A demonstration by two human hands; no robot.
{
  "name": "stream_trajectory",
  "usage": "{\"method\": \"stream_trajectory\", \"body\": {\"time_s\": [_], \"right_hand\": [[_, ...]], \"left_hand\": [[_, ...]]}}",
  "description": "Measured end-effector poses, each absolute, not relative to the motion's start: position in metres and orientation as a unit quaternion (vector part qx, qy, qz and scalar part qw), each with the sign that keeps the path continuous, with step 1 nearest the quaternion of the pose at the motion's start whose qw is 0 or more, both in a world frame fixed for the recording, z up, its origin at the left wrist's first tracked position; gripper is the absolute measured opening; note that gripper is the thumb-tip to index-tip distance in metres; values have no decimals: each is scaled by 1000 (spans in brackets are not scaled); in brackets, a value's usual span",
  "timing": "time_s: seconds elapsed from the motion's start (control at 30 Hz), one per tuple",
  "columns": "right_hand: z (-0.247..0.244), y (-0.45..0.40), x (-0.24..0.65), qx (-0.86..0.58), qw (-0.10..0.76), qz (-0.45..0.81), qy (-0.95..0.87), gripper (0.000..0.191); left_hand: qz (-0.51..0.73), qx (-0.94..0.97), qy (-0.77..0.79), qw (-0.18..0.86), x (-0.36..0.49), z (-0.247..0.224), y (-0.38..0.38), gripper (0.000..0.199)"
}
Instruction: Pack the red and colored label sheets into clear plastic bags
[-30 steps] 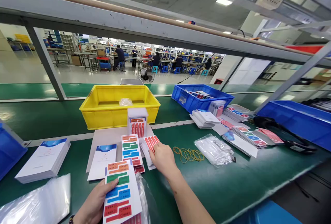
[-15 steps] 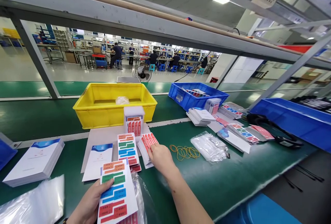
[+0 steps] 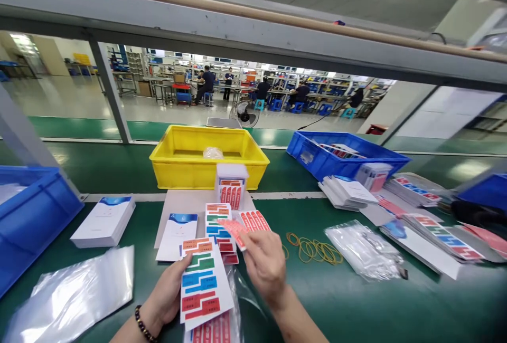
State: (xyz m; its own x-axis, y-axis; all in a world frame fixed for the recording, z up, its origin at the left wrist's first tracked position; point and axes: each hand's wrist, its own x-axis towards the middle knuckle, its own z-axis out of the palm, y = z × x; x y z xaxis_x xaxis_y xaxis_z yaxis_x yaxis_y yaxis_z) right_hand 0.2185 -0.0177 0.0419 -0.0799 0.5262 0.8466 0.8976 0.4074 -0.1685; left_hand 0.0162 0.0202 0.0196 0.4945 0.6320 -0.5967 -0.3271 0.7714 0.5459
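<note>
My left hand (image 3: 168,290) grips a white sticker sheet (image 3: 206,285) with orange, green, blue and red labels, thumb on top. Something white shows behind its upper edge. Between the fingers of my right hand (image 3: 266,266) is a red sticker sheet (image 3: 233,231), lifted at a slant above the bench. Behind it lies the stack of red sticker sheets (image 3: 255,220). A pile of multicoloured sticker sheets (image 3: 213,215) rests just past my left hand's sheet. Left of that pile is a white booklet (image 3: 178,237) with a blue top. Below my hands, a clear plastic bag (image 3: 237,301) holds red-printed sheets.
A yellow bin (image 3: 209,171) and a blue bin (image 3: 340,153) stand behind. To the left are a booklet stack (image 3: 105,221), plastic bags (image 3: 79,290) and another blue bin (image 3: 31,216). Rubber bands (image 3: 319,252) and bagged items (image 3: 364,250) lie to the right.
My right hand has lifted a red sticker sheet off its stack and brought it toward the left hand's sheet. The view has turned left, showing more of the left blue bin.
</note>
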Motion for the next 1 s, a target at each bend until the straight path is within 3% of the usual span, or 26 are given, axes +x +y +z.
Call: {"method": "stream_trajectory", "body": {"time_s": [0.17, 0.4, 0.53, 0.67, 0.83, 1.0], "right_hand": [[33, -31, 167, -392, 399, -131, -819, 25], [16, -30, 155, -368, 365, -80, -852, 18], [20, -26, 165, -393, 418, -7, -819, 18], [15, -16, 184, -511, 493, 75, -700, 23], [9, -11, 193, -568, 499, 267, -597, 27], [14, -15, 190, -572, 514, 339, -542, 24]], "left_hand": [[381, 226, 353, 824, 18, 16, 17, 41], [394, 284, 320, 813, 15, 17, 16, 38], [382, 330, 318, 803, 14, 15, 15, 40], [331, 347, 336, 811, 13, 17, 12, 49], [303, 410, 328, 796, 11, 14, 11, 52], [289, 457, 330, 774, 11, 11, 12, 54]]}}
